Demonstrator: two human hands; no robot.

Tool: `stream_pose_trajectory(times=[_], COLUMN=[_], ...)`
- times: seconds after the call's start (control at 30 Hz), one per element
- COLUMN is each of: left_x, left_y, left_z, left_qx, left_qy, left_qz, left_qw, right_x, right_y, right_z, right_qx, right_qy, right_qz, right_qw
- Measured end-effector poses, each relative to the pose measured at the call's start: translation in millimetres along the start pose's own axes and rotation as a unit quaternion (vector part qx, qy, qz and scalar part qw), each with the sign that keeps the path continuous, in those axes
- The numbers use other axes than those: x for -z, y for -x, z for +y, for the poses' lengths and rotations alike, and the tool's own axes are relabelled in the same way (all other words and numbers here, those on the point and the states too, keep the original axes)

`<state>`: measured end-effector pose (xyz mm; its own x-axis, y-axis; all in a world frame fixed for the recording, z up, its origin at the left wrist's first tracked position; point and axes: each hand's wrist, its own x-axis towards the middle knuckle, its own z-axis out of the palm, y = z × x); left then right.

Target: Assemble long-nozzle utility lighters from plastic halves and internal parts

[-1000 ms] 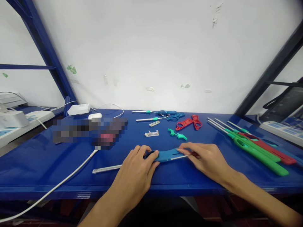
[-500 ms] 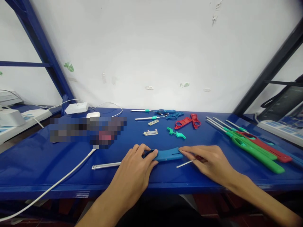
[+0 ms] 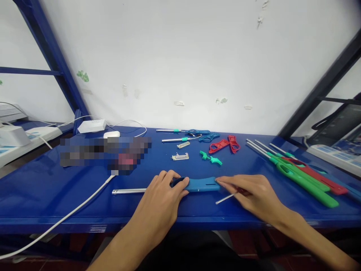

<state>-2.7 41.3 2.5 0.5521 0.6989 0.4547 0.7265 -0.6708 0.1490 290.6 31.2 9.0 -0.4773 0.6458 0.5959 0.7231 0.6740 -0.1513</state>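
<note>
A long blue plastic lighter body [image 3: 201, 184] with a metal tube [image 3: 128, 191] sticking out to its left lies on the blue table [image 3: 56, 199]. My left hand [image 3: 162, 197] rests over the body's left end, fingers curled round it. My right hand [image 3: 251, 194] touches the body's right end with a fingertip and pinches a thin tool with a metal tip [image 3: 225, 198] and a dark red handle.
Farther back lie loose parts: red shells [image 3: 225, 144], blue shells [image 3: 207, 136], green triggers [image 3: 211, 158], metal pieces [image 3: 180, 156] and thin tubes [image 3: 172, 140]. Finished green and red lighters [image 3: 301, 175] lie at right. A white cable [image 3: 70, 214] runs off the left front edge. A blurred patch sits at left.
My right hand has pulled the thin tool off the top of the blue body and down to its right. The body now lies flatter. My left hand stays put.
</note>
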Motion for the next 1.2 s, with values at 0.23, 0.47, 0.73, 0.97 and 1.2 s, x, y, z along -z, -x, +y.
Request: stream_pose_trajectory(times=[0.23,0.47,0.73,0.97,1.2], left_x=[0.6,0.0,-0.2,-0.1,0.8], left_y=[0,0,1,1,0], left_z=[1,0,1,0,1], left_qx=[-0.003,-0.009,-0.007,-0.013,-0.017], left_qy=[0.000,-0.005,-0.003,-0.017,-0.015], left_qz=[-0.002,0.007,0.003,0.005,0.008], left_qw=[1.000,1.000,1.000,1.000,1.000], right_x=[-2,-2,-3,4,2], right_y=[1,1,2,-1,-2], right_z=[2,1,3,-4,6], right_qx=[-0.009,-0.017,-0.027,-0.135,-0.283], right_qy=[-0.015,-0.028,-0.035,-0.064,-0.183], right_qz=[0.000,-0.003,-0.003,0.020,0.072], right_qw=[1.000,0.999,0.999,0.989,0.939])
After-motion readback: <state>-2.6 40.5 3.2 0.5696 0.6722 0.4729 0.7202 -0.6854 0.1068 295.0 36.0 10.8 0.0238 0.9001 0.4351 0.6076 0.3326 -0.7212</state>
